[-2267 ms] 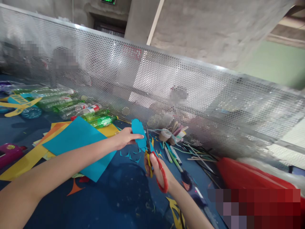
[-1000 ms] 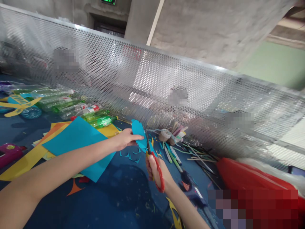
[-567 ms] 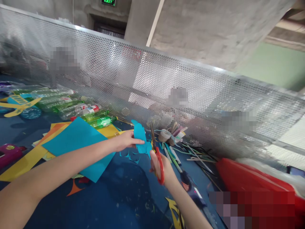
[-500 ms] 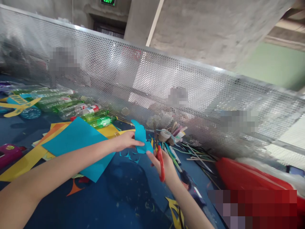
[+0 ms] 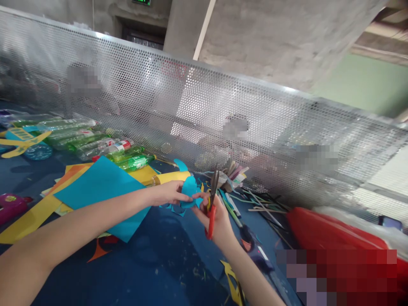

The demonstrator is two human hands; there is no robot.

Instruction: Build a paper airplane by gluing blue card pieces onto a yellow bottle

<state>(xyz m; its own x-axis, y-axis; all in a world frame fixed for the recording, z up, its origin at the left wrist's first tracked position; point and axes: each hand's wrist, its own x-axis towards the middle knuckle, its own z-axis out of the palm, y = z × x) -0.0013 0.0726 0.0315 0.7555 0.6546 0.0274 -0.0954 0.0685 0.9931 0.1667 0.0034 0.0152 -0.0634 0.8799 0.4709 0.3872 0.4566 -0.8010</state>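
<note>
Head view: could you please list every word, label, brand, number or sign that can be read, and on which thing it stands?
No text reads clearly.
Green sign, top: lit letters cut by the picture edge, unreadable.
Front green bottle: label too blurred to read.
Bottle with red-and-white label: too blurred to read.
Magenta tool: mark too small to read.
Red marks behind the mesh: too blurred to tell if they are writing.

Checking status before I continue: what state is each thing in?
Blue cutout: curled, held up
Left hand: pinching the cutout
Scissors: held, blades clear of the cutout
Right hand: gripping the scissors, touching the cutout
Large blue sheet: unfolded, lying down
Green bottles: lying on their sides
Glue gun: lying down, power unclear
</note>
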